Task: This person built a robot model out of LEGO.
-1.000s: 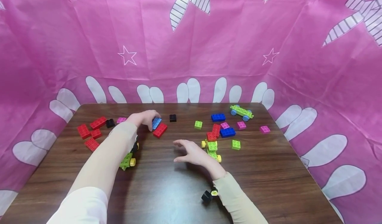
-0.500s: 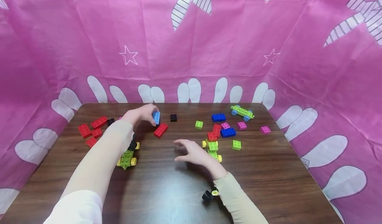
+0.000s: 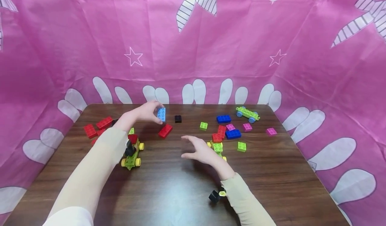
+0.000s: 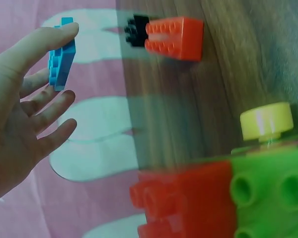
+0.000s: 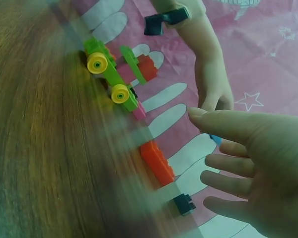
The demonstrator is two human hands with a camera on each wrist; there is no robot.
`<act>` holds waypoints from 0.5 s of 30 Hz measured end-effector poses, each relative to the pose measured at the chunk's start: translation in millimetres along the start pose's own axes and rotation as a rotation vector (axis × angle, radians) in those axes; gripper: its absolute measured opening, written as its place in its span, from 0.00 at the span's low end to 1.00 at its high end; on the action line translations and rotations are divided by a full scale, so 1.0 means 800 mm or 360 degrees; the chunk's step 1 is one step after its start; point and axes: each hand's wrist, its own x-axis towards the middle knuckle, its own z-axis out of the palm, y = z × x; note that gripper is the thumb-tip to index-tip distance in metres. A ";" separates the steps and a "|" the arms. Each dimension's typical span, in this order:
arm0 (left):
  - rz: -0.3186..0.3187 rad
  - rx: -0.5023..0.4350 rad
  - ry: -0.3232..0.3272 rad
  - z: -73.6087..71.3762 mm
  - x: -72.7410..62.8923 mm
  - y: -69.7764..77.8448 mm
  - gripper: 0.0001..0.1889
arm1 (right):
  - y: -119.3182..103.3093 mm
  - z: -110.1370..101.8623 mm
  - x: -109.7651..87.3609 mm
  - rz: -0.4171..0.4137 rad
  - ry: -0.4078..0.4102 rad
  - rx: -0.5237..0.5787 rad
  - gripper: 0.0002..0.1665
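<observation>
My left hand [image 3: 147,112] pinches a light blue toy brick [image 3: 162,114] between thumb and fingers, above the far left part of the table. In the left wrist view the blue brick [image 4: 64,64] stands on edge under the thumb, studs toward the palm. A red brick [image 3: 165,131] and a black brick [image 3: 178,119] lie nearest to that hand. My right hand [image 3: 200,151] hovers over the middle of the table, thumb and fingers apart, holding nothing. Close to it stands a green wheeled base [image 3: 217,148] with yellow wheels, partly hidden behind the hand.
Below my left forearm stands a green toy car [image 3: 131,159] with yellow wheels and a red brick. Several red bricks [image 3: 89,131] lie at the left. Blue bricks [image 3: 223,119], pink bricks [image 3: 271,131] and a green base with blue wheels [image 3: 248,114] lie at the right.
The left hand has lifted the light blue brick from beside the red brick and moved it slightly up. The right hand has kept its pose; the view has shifted a little.
</observation>
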 end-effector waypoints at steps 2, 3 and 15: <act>0.0020 -0.0015 0.0008 0.002 -0.006 0.011 0.36 | 0.001 -0.001 -0.002 0.0009 0.0023 0.0007 0.41; 0.0040 -0.0022 0.0012 0.004 -0.008 0.017 0.36 | 0.001 -0.001 -0.003 0.0013 0.0033 0.0009 0.42; 0.0287 -0.0023 0.0104 0.021 -0.035 0.077 0.36 | 0.002 -0.009 -0.007 -0.0007 0.0151 0.0107 0.46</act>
